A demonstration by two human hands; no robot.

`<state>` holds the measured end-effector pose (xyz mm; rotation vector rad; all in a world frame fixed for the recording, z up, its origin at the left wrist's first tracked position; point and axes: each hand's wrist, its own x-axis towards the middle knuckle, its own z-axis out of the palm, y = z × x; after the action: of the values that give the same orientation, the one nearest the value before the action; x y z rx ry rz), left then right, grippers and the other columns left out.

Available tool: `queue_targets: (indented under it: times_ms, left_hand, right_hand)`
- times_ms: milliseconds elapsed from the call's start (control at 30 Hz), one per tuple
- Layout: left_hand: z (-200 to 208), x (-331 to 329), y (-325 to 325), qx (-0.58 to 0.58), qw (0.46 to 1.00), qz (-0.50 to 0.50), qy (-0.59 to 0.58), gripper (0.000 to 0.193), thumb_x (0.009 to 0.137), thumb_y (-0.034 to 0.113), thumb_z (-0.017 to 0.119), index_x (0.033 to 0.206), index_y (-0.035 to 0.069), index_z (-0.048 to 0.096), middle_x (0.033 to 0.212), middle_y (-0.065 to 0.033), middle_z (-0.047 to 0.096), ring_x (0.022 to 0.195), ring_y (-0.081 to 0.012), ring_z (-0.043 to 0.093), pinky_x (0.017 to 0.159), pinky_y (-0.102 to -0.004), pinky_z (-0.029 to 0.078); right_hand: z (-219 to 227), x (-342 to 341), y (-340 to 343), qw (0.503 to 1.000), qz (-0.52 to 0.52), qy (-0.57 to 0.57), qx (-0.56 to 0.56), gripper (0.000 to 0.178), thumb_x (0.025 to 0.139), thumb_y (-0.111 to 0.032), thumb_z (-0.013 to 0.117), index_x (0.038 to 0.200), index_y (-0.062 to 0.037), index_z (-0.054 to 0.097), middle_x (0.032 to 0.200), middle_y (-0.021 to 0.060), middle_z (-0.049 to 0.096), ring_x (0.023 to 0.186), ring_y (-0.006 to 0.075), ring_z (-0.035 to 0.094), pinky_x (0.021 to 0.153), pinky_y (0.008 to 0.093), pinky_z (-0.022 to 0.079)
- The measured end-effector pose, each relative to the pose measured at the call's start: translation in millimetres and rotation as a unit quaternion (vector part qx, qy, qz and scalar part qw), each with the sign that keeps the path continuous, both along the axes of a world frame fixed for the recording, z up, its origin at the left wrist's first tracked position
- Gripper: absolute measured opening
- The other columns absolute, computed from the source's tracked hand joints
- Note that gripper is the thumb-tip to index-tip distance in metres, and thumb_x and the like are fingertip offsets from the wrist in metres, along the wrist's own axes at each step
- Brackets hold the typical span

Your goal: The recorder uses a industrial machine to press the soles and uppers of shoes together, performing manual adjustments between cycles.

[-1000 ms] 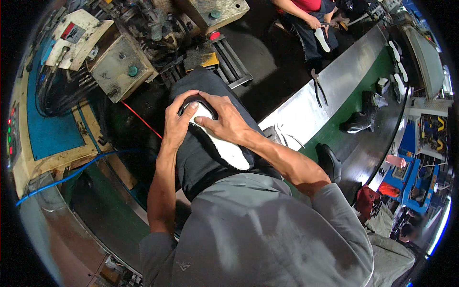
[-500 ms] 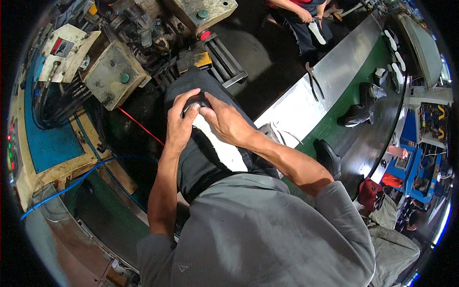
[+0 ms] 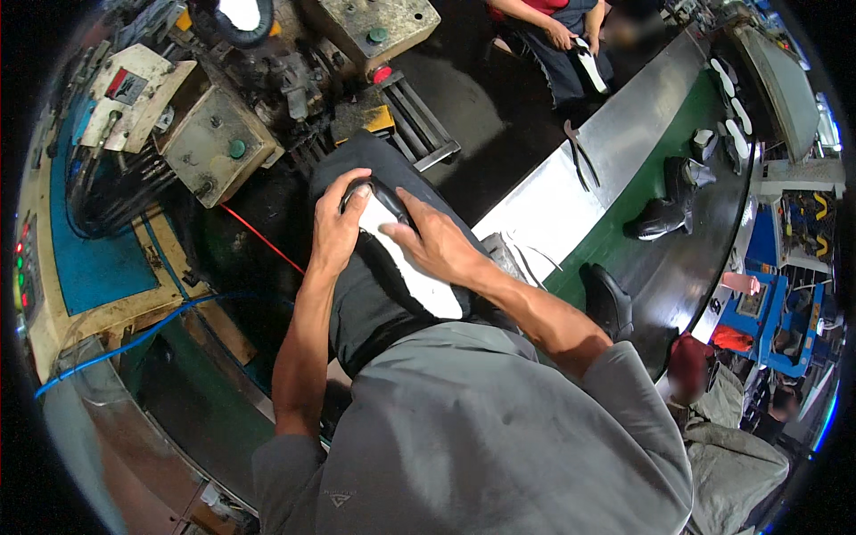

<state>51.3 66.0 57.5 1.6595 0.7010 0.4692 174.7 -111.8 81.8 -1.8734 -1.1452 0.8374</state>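
On my lap lies a black shoe [image 3: 406, 259] with its white underside facing up, one end toward my waist and the other pointing away. My left hand [image 3: 339, 227] wraps round the far end's left side, its thumb pressed on the underside. Against the shoe's right side, a little nearer to me, my right hand [image 3: 437, 241] grips with its fingers along the black edge and its thumb over the white surface. The fingertips of the right hand are partly hidden by the shoe's edge.
Pincers [image 3: 580, 156] lie on the metal ledge [image 3: 535, 192] to my right. Beyond it, a green conveyor belt [image 3: 571, 254] carries several black shoes and white soles. Machinery with a control box [image 3: 214, 147] stands front left. A co-worker's hands [image 3: 571, 40] hold another shoe.
My right hand has slid from the shoe's far end down its right side, uncovering more of the black tip. Another white-bottomed shoe now shows at the machine, top left.
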Motion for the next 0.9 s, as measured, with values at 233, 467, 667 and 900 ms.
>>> queue_targets:
  times_ms: [233, 467, 667, 900]
  left_hand:
    - [-22.6, 28.5, 38.7, -0.126, 0.988, 0.073, 0.052, 0.031, 0.107, 0.018, 0.069, 0.129, -0.004, 0.073, 0.117, -0.0084, 0.076, 0.107, -0.0166, 0.065, 0.096, -0.0326, 0.051]
    - [-32.1, 10.7, 39.5, 0.161, 0.977, 0.042, 0.133, 0.033, 0.108, 0.024, 0.062, 0.13, 0.002, 0.074, 0.122, -0.0266, 0.075, 0.116, -0.0447, 0.072, 0.099, -0.0456, 0.057]
    - [-24.6, 12.4, 39.5, 0.118, 0.975, 0.067, 0.177, 0.033, 0.109, 0.025, 0.061, 0.13, 0.004, 0.075, 0.118, -0.0275, 0.075, 0.113, -0.0448, 0.073, 0.096, -0.047, 0.057]
    - [-47.1, 12.1, 61.2, 0.068, 0.984, 0.034, 0.159, 0.042, 0.113, 0.032, 0.057, 0.14, 0.001, 0.069, 0.123, -0.0223, 0.078, 0.112, -0.0358, 0.076, 0.098, -0.0403, 0.055]
  right_hand:
    - [12.4, -11.9, -48.8, 0.943, 0.126, -0.308, -0.016, 0.08, 0.083, -0.038, 0.087, 0.157, -0.0332, 0.056, 0.173, 0.0315, 0.019, 0.132, 0.0524, 0.049, 0.108, 0.0598, 0.053]
    - [29.9, 15.2, -47.6, 0.924, 0.171, -0.34, -0.031, 0.075, 0.083, -0.035, 0.084, 0.154, -0.0352, 0.06, 0.174, 0.0281, 0.021, 0.136, 0.0516, 0.048, 0.099, 0.0592, 0.06]
    - [18.5, 25.7, -43.4, 0.925, 0.202, -0.32, -0.034, 0.068, 0.087, -0.038, 0.083, 0.152, -0.0386, 0.062, 0.175, 0.0292, 0.016, 0.136, 0.0576, 0.045, 0.091, 0.0607, 0.064]
    - [19.2, 45.6, -32.1, 0.932, 0.205, -0.298, -0.002, 0.056, 0.086, -0.035, 0.082, 0.141, -0.035, 0.073, 0.174, 0.0296, 0.021, 0.132, 0.0558, 0.051, 0.093, 0.0593, 0.063]
